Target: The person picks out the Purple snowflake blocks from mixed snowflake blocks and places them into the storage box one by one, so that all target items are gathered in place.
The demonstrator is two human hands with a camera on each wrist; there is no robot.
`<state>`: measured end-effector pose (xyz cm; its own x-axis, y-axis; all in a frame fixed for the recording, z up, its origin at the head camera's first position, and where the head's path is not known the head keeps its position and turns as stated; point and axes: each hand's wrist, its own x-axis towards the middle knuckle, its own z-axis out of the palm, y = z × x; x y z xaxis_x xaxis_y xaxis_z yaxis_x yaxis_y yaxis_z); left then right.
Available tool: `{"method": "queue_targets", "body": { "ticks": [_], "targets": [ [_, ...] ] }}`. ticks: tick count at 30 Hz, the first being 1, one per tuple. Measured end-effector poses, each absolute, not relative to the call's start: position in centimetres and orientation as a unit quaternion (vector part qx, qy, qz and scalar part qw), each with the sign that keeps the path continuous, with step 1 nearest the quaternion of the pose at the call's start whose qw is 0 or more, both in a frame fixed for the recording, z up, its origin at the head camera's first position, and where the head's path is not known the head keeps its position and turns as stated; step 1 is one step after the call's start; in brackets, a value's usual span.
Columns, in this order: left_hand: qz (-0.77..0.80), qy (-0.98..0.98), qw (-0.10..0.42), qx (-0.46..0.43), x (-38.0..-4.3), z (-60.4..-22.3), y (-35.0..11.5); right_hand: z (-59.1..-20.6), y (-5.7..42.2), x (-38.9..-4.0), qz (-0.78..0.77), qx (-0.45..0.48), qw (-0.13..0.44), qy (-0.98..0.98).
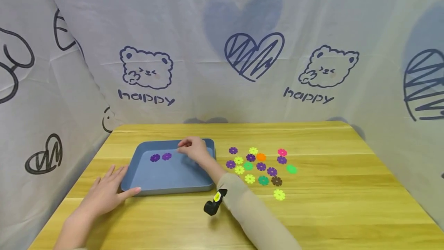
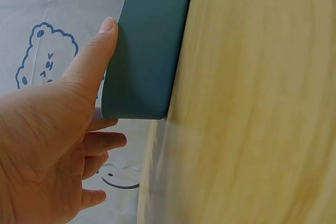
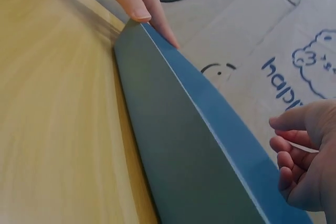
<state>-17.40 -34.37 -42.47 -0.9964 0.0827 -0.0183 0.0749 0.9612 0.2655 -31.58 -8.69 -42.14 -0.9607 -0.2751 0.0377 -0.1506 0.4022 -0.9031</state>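
A shallow blue tray [image 1: 168,190] lies on the table, with two purple notched flower-shaped discs [image 1: 155,158] near its far left part. My left hand [image 1: 105,190] rests at the tray's near left corner. Its thumb [image 2: 107,27] is on the rim, and the other fingers extend along the outside of the left wall. Over the tray's far right part hovers my right hand [image 1: 195,149], fingers bent and fingertips pointing left, just right of the discs. In the right wrist view its thumb and fingers [image 3: 286,156] are loosely curled, and no disc shows between them.
Several loose flower-shaped discs in purple, yellow, green, orange, pink and brown lie scattered on the wooden table [image 1: 329,203] right of the tray, among them a brown disc [image 1: 276,181]. A black wrist camera [image 1: 213,205] sticks out from my right sleeve. Printed cloth [image 1: 215,99] hangs behind the table.
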Motion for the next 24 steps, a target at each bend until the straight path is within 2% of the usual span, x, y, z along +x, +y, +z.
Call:
{"method": "queue_targets", "body": {
  "ticks": [13, 24],
  "targets": [
    [0.138, 0.990, 0.024, 0.034, -17.2, -42.5, -34.5, -40.9, -1.8, -28.8, -0.500, -0.272, 0.056, 0.820],
    [0.141, 0.989, 0.022, 0.038, -17.3, -42.2, -34.4, -41.7, 5.2, -27.8, -0.480, -0.261, 0.054, 0.836]
  ]
}}
